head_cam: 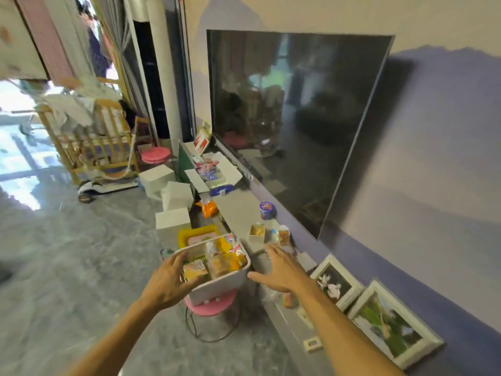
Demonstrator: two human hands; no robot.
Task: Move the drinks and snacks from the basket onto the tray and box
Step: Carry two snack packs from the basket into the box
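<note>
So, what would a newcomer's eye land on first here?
The big dark flat-screen television fills the upper right. Below it, the white plastic basket packed with snack packets sits on a round pink stool, left hand at its left rim, right hand spread open beside its right.

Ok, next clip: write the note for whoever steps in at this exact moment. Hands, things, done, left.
Left grip: open, fingers spread at the left rim of the basket.
Right grip: open, just right of the basket, holding nothing.
Things: the basket stands on a pink stool, full of snack packs. The yellow tray sits right behind it. The open white box lies farther along the ledge, with some packets in it.
Done: nothing visibly in hand or in transit.
Left: apparently the whole basket is to be unloaded onto the tray and box.
</note>
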